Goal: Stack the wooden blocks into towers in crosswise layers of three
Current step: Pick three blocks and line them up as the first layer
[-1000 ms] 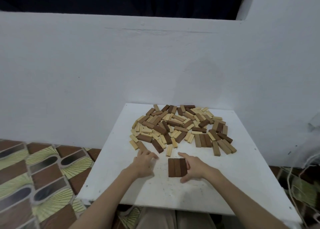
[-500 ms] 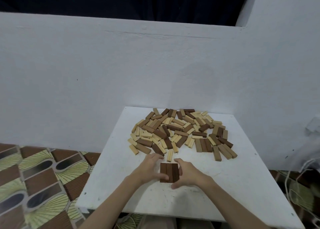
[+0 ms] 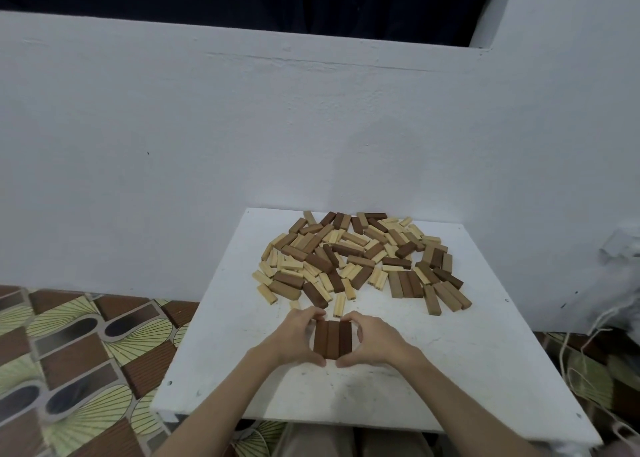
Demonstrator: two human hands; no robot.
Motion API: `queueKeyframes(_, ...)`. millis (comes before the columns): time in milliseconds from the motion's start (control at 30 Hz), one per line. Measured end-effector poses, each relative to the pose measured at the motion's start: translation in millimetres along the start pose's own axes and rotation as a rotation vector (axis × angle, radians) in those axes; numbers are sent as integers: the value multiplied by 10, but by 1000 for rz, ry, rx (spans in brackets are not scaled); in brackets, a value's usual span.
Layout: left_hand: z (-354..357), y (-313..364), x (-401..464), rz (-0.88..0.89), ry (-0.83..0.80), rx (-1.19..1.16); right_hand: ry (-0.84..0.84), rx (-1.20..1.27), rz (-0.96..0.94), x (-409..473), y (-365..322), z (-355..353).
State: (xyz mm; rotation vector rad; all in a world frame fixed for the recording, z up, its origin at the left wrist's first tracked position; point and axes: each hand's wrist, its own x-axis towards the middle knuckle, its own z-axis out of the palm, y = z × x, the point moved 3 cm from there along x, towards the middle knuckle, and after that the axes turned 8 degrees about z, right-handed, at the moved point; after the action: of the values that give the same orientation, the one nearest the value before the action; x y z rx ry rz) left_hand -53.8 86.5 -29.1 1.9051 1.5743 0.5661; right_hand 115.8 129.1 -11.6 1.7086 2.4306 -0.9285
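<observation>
- Three dark brown rectangular wooden blocks [image 3: 333, 339] lie flat and side by side, long sides touching, forming one square layer on the near middle of the white square table [image 3: 467, 370].
- The left hand [image 3: 298, 339] cups the left side of this layer; its fingers [image 3: 311, 314] curl over the far left corner and its thumb reaches the near edge, pressing against the wood.
- The right hand [image 3: 372, 340] mirrors it on the right side, fingers curled round the far right corner and thumb at the near edge, so the layer is clamped between both hands.
- A loose heap of pale, mid-brown and dark brown wooden blocks [image 3: 360, 259] lies spread across the far half of the table, just beyond the hands.
- Within the heap, three mid-brown blocks [image 3: 405, 284] lie parallel at its right near edge.
- A white plastered wall [image 3: 242, 127] rises behind the table.
- A patterned brown and yellow-green tiled floor [image 3: 76, 370] shows to the left.
</observation>
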Motion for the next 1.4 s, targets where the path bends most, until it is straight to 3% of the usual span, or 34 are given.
queueKeyframes(767, -82, -99, 7, 38, -31, 159, 27, -136, -60, 72, -156, 78)
queueKeyframes(1400, -68, -82, -10, 60, -71, 157, 1, -170, -70, 42, -148, 96)
